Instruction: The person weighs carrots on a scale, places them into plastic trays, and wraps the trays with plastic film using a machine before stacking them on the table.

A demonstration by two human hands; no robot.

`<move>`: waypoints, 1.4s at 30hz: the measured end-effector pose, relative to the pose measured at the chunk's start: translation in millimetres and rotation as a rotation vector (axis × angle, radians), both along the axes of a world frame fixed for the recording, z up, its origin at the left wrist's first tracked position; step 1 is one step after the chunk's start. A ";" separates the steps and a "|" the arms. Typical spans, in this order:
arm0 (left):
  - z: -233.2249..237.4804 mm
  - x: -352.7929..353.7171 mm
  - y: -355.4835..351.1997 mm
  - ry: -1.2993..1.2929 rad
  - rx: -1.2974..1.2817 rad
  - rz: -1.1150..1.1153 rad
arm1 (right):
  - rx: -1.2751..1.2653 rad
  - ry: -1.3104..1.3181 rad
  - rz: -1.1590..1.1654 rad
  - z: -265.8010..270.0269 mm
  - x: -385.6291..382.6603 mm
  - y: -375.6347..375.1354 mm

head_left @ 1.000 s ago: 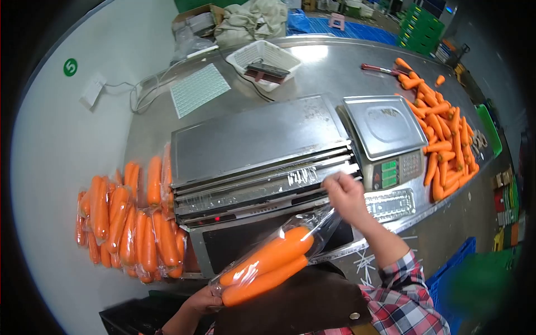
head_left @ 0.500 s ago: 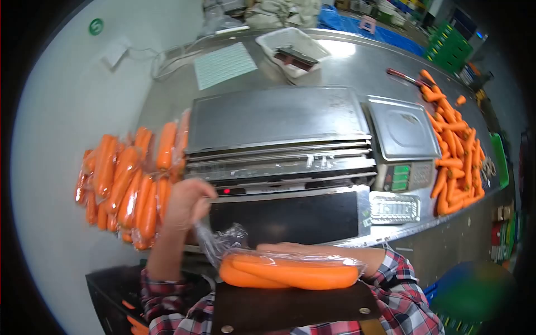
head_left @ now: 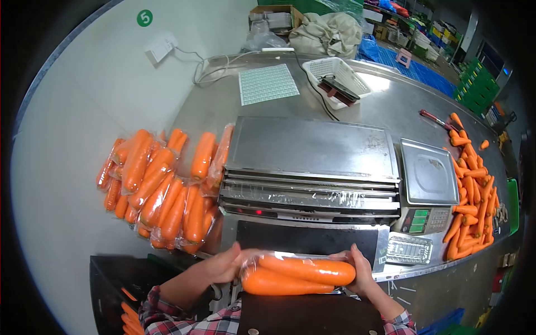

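Two large carrots in clear film (head_left: 298, 274) lie side by side between my hands, in front of the wrapping machine's black plate (head_left: 307, 241). My left hand (head_left: 228, 264) is at the left end of the pack, with its fingers curled at the film. Around the right end is my right hand (head_left: 360, 270), thumb up, its other fingers partly behind the pack. Beyond the plate stands the metal wrapping machine (head_left: 312, 148), with a small red light lit. Many wrapped carrot packs (head_left: 159, 192) are piled to its left.
Right of the machine are a scale (head_left: 429, 173), an empty clear tray (head_left: 408, 248) and a heap of loose carrots (head_left: 472, 195). A red-handled tool (head_left: 438, 119), a white basket (head_left: 338, 84) and a label sheet (head_left: 268, 85) lie farther back.
My left hand has come down from the upper left to the pack's left end, and the loose film there is now drawn in. My right hand has moved to the right end. The view has shifted.
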State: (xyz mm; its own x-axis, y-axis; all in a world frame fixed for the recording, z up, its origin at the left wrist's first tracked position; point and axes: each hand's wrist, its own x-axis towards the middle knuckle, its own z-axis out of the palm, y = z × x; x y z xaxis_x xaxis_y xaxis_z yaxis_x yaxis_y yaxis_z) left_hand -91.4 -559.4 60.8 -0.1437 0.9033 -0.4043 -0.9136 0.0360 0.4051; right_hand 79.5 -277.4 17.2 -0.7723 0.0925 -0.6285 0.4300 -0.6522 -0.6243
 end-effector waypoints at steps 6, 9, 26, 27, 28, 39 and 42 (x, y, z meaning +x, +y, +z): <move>16.7 -35.3 -5.0 0.407 -0.246 0.454 | -0.177 0.287 -0.012 25.8 -79.7 -10.8; 17.6 -73.0 -10.3 0.351 -0.232 0.948 | 0.171 0.668 -0.086 34.8 -90.5 8.6; -111.2 -223.8 -81.8 0.547 -0.551 1.392 | 1.852 -0.269 0.486 -83.5 193.6 185.5; -100.2 -198.3 -59.0 0.697 -0.631 1.469 | 1.926 -0.124 0.454 -87.3 196.8 190.1; -89.5 -173.3 -35.3 0.844 -0.674 1.486 | 1.997 0.029 0.422 -89.7 198.0 197.9; 15.6 179.8 400.5 2.335 0.099 -0.508 | 1.858 0.813 0.294 -48.2 197.7 302.3; -19.5 169.0 439.5 2.314 0.206 -0.364 | 1.886 0.806 0.073 -22.1 196.4 349.2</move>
